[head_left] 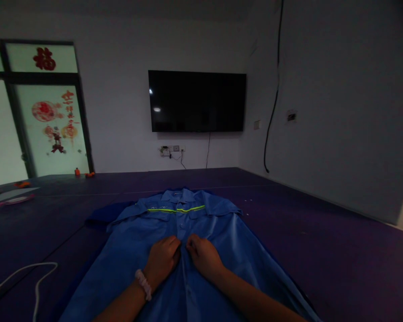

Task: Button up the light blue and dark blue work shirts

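A blue short-sleeved work shirt [134, 268] lies spread front up, its collar pointing away from me. Yellow-green stripes cross its chest above two pocket flaps. My left hand [163, 257], with a pink scrunchie [143, 284] on the wrist, is closed at the left side of the button placket. Just across from it, my right hand [204, 256] has its fingers curled in on the placket's other edge. Both hands pinch the front of the shirt a little below the chest; the fingertips and any button between them are hidden. Darker blue cloth [104, 213] shows beneath the shirt's left side.
The shirt rests on a wide purple surface [322, 250]. A white cable [36, 268] curls at lower left. Small orange objects [90, 175] sit toward the door [53, 125]. A television [198, 102] hangs on the far wall, and a black cable [272, 114] dangles at right.
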The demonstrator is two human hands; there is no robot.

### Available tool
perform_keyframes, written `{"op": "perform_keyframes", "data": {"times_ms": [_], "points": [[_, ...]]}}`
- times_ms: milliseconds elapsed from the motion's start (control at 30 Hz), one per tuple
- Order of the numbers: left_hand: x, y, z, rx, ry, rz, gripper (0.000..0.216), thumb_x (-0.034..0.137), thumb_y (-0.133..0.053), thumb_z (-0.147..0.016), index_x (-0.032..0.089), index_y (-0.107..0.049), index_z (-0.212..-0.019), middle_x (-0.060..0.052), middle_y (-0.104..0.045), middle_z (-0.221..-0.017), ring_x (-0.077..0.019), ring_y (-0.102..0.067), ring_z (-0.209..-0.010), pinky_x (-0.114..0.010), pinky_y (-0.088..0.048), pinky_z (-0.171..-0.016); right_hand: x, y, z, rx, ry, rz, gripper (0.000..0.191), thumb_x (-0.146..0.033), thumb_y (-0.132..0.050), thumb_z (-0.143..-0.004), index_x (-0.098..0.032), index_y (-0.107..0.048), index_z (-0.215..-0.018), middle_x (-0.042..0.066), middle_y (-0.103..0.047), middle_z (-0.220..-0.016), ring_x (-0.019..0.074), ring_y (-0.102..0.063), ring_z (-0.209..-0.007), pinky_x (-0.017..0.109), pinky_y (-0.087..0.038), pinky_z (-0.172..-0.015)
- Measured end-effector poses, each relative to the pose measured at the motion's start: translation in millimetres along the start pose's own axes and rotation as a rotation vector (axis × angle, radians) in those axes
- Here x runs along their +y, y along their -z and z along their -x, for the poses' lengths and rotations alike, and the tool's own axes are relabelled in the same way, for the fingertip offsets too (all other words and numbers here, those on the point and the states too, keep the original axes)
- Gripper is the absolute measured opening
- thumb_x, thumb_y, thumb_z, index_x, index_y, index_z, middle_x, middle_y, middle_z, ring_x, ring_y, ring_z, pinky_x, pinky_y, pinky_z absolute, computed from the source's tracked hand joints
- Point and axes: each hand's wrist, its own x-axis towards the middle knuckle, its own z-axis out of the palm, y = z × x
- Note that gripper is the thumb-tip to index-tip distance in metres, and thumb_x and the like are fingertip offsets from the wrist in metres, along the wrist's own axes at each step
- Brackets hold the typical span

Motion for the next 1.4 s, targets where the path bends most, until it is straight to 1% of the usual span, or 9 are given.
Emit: {"op": "perform_keyframes", "data": {"times_ms": [133, 233, 367, 633, 733, 867, 1067, 1233, 1400], "points": [[0.6, -1.4, -0.6, 0.001, 0.011, -0.009, 0.020, 0.008, -0.040, -0.081, 0.018, -0.058, -0.080, -0.002, -0.063, -0.079, -0.0156, -0.058, -0.072, -0.025, -0.041, -0.064, 1.2, -2.1, 0.4, 0.038, 0.007, -0.003, 0.018, -0.017, -0.043, -0.084, -0.020, -0.058, -0.094, 0.002, -0.066, -0.078, 0.0133, -0.060, -0.069, 0.020, -0.034, -0.059], [0.8, -2.1, -0.9, 0.008, 0.007, -0.007, 0.020, 0.008, -0.040, -0.080, 0.018, -0.057, -0.077, -0.002, -0.062, -0.076, -0.0157, -0.058, -0.071, -0.025, -0.041, -0.064, 2.1, -3.7, 0.5, 0.038, 0.019, -0.013, 0.020, -0.018, -0.044, -0.083, -0.021, -0.057, -0.099, 0.001, -0.066, -0.077, 0.0133, -0.060, -0.069, 0.020, -0.035, -0.060], [0.9, -1.3, -0.5, -0.003, 0.011, 0.001, 0.019, 0.008, -0.040, -0.080, 0.018, -0.057, -0.077, -0.002, -0.062, -0.076, -0.0157, -0.057, -0.072, -0.025, -0.041, -0.064, 2.7, -5.3, -0.4, 0.032, 0.034, -0.029, 0.020, -0.017, -0.043, -0.082, -0.021, -0.058, -0.096, 0.000, -0.065, -0.072, 0.0129, -0.060, -0.066, 0.020, -0.034, -0.057], [2.4, 0.1, 0.7, -0.013, 0.022, -0.025, 0.022, 0.008, -0.038, -0.080, 0.017, -0.058, -0.079, -0.003, -0.062, -0.079, -0.0156, -0.058, -0.074, -0.025, -0.042, -0.066, 2.0, -4.6, -1.1, 0.028, 0.051, -0.031, 0.019, -0.016, -0.043, -0.083, -0.019, -0.059, -0.091, 0.000, -0.064, -0.070, 0.0119, -0.059, -0.063, 0.019, -0.033, -0.055], [3.7, 1.8, 0.8, -0.015, 0.025, -0.020, 0.024, 0.006, -0.037, -0.080, 0.017, -0.058, -0.078, -0.003, -0.063, -0.079, -0.0148, -0.057, -0.074, -0.024, -0.041, -0.066, 1.5, -3.3, -0.6, 0.023, 0.048, -0.022, 0.020, -0.016, -0.042, -0.083, -0.019, -0.060, -0.092, 0.000, -0.064, -0.071, 0.0119, -0.059, -0.065, 0.019, -0.034, -0.056], [4.5, 3.4, 0.6, -0.050, 0.025, -0.020, 0.025, 0.005, -0.036, -0.080, 0.017, -0.058, -0.080, -0.003, -0.063, -0.080, -0.0155, -0.057, -0.073, -0.025, -0.042, -0.066, 1.3, -2.6, -0.5, 0.016, 0.054, -0.042, 0.020, -0.017, -0.042, -0.083, -0.019, -0.060, -0.092, 0.000, -0.064, -0.071, 0.0116, -0.059, -0.064, 0.018, -0.035, -0.056], [3.1, 0.7, -0.1, -0.077, 0.010, -0.061, 0.027, 0.003, -0.036, -0.078, 0.016, -0.059, -0.084, -0.004, -0.063, -0.082, -0.0168, -0.058, -0.076, -0.026, -0.043, -0.068, 1.6, -3.6, -1.1, 0.015, 0.052, -0.035, 0.021, -0.018, -0.042, -0.084, -0.019, -0.061, -0.093, 0.000, -0.063, -0.069, 0.0122, -0.058, -0.063, 0.019, -0.034, -0.055], [2.7, -0.8, -0.8, -0.070, 0.009, -0.079, 0.025, 0.004, -0.036, -0.078, 0.016, -0.057, -0.081, -0.004, -0.063, -0.080, -0.0164, -0.058, -0.075, -0.025, -0.043, -0.067, -1.0, -2.7, 0.9, 0.025, 0.029, -0.013, 0.020, -0.021, -0.043, -0.084, -0.020, -0.060, -0.095, 0.000, -0.064, -0.070, 0.0122, -0.058, -0.063, 0.020, -0.032, -0.054], [2.7, -0.7, -1.3, -0.087, 0.022, -0.072, 0.023, 0.004, -0.037, -0.078, 0.016, -0.057, -0.078, -0.004, -0.062, -0.075, -0.0162, -0.058, -0.073, -0.025, -0.043, -0.066, -4.3, -0.9, 2.4, 0.073, -0.016, -0.003, 0.019, -0.028, -0.048, -0.084, -0.020, -0.061, -0.094, 0.000, -0.062, -0.065, 0.0125, -0.057, -0.059, 0.021, -0.031, -0.053]]}}
